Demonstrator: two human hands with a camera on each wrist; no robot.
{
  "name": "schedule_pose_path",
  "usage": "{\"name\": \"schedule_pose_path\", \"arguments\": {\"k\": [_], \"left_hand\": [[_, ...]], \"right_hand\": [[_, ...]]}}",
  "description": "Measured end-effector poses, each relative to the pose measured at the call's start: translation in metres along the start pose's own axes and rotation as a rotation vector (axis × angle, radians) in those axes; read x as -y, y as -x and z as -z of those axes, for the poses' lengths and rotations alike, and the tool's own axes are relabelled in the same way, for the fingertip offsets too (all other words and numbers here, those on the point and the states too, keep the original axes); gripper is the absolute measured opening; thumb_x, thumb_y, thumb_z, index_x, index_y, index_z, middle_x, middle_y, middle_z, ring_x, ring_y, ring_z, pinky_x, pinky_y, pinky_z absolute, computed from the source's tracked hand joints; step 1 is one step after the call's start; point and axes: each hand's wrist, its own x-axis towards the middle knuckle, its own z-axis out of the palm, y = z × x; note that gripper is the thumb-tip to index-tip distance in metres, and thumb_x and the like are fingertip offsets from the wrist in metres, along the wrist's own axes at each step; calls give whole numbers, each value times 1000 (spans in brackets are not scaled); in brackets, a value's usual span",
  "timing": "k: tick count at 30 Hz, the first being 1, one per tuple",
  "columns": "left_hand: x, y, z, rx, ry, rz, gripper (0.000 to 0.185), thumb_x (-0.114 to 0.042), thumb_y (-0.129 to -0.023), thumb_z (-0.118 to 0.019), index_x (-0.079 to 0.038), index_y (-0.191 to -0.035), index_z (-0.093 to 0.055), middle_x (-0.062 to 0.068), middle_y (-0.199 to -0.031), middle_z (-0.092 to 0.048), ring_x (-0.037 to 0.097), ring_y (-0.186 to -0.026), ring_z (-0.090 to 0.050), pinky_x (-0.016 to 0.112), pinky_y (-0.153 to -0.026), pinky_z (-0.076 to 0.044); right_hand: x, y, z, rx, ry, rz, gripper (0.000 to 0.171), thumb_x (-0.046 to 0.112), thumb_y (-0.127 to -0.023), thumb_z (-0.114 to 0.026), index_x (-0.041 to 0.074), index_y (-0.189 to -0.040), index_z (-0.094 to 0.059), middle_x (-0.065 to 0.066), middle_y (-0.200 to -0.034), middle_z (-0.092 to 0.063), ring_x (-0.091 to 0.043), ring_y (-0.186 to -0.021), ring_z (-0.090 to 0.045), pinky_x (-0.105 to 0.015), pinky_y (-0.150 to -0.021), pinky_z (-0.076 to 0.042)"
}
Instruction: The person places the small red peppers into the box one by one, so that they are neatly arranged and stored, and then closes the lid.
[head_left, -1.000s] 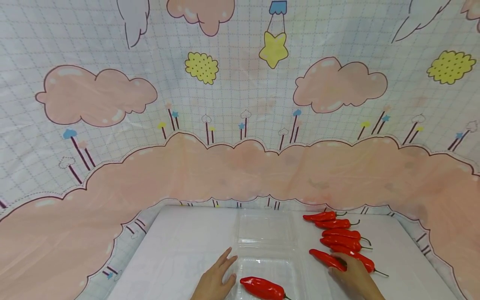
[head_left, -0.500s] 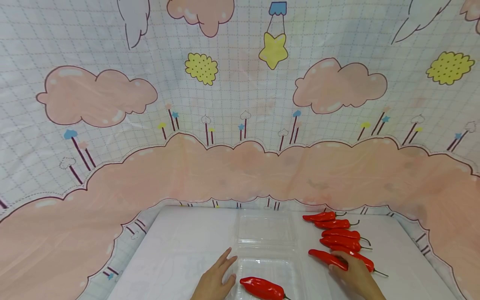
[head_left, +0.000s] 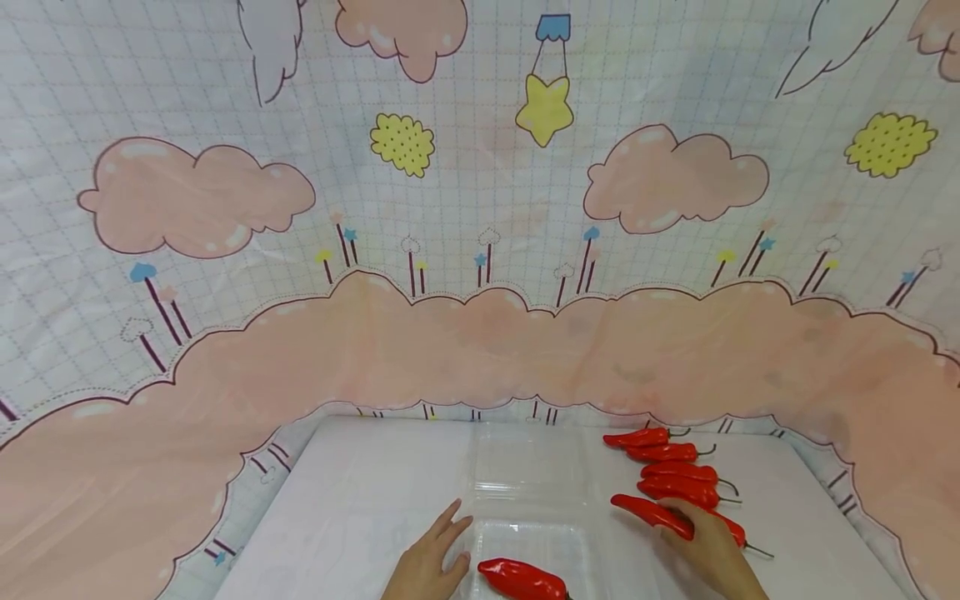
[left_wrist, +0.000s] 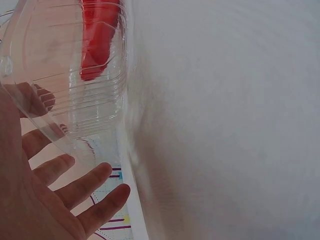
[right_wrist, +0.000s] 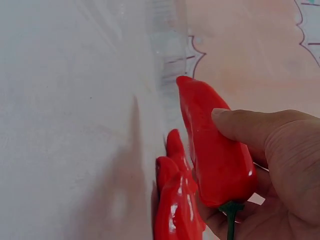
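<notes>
Head view shows our right hand (head_left: 708,550) pinching one red pepper (head_left: 651,515) between thumb and fingers, just beside the row of other peppers (head_left: 671,471) on the white table (head_left: 352,500). Our left hand (head_left: 429,562) lies with relaxed, spread fingers against the left wall of the clear plastic box (head_left: 525,492). Another pepper (head_left: 521,579) lies inside this box.

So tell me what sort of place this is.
Probably a staged tabletop set, not a real kitchen: a cartoon cloud-print backdrop wraps a white table, where glossy red peppers lie in a row beside a clear plastic box.
</notes>
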Motion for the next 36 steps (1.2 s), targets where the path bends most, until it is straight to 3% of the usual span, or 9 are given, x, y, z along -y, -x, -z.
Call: {"name": "schedule_pose_path", "arguments": {"k": [4,14,27,36], "left_hand": [[0,0,0,-7,-2,-7,47,-35,-86,-59,-23,-131,-53,0,-148,-39,23,-114,-60,46,-81,-55],[0,-1,0,10,5,3,48,-36,-86,-58,-24,-133,-52,0,-149,-38,24,-116,-59,48,-84,-54],[1,0,-1,-15,-21,-4,48,-36,-86,-58,-25,-132,-52,-3,-149,-38,20,-114,-60,44,-83,-55],[-1,1,0,-1,-11,16,47,-37,-87,-58,-25,-132,-52,-3,-149,-38,19,-112,-60,45,-84,-55]], "right_hand": [[6,2,3,-11,-21,-1,57,36,-74,-75,12,-123,-59,-6,-107,-63,-19,-92,-52,-36,-71,-54],[28,15,12,-63,-35,58,56,35,-74,-75,15,-124,-59,-10,-115,-64,-20,-94,-54,-37,-72,-55],[47,26,11,-81,-60,73,59,38,-71,-77,18,-123,-59,-4,-109,-66,-15,-87,-54,-31,-70,-55],[63,34,6,-66,-96,78,54,37,-71,-77,21,-120,-61,0,-108,-66,-14,-87,-54,-34,-73,-56]]}}
